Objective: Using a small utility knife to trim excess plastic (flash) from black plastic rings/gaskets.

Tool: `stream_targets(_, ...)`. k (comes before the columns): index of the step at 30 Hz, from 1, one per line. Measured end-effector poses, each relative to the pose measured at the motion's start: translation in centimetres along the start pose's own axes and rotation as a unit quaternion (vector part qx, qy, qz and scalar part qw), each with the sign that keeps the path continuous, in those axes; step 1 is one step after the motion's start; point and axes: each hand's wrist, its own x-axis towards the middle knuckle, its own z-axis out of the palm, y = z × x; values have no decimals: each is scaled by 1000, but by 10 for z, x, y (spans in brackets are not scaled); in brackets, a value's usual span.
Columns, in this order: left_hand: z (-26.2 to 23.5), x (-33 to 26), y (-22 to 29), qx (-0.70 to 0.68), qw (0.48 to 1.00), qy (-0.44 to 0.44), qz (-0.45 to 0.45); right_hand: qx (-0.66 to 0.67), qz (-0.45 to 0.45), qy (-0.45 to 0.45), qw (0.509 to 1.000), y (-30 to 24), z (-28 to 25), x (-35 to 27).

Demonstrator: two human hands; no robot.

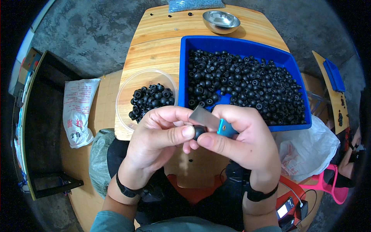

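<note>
- Small black rubber part (198, 131) — round and dark, pinched at the centre of the view between the thumb of the left hand (158, 135) and the fingertips of the right hand (243, 141); it sits above the person's lap, just off the near edge of the desk (154, 50).
- Blade tool (210, 120) — a flat grey blade on a blue handle, gripped in the right hand; its long axis runs from upper left down to lower right, and the blade passes just above the black part, touching or nearly so.
- Left hand — clenched on the part from the left, thumb laid across it; both hands are equally close to it.
- Clear round bowl (127, 87) — just beyond the left hand, holding a small heap of like black parts.
- Blue tray (185, 62) — beyond the right hand, filled with many more black parts.
- Steel bowl (221, 21) — at the far end of the desk, well apart from the hands.
- Hidden — most of the pinched part is covered by thumbs and fingers; its shape, and where the blade edge meets it, cannot be made out.
</note>
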Motion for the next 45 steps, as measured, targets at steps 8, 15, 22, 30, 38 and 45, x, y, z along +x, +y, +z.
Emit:
stream_targets(8,-31,0,37,315,928,153,129,-202,56,188,960,30,-34,16)
stream_targets(15,-40,5,39,534,794,255,144,-478,211,60,850,36,-18,32)
stream_targets(22,-24,2,26,485,844,190,130,-423,231,29,876,36,-24,34)
stream_targets(30,6,1,8,458,868,23,191,289,154,-79,942,12,-18,13)
stream_targets(38,8,-1,0,191,972,-15,137,106,63,10,992,6,-11,-2)
stream_targets(45,2,-6,-2,45,999,-7,25,-191,-61,46,979,-5,2,-5)
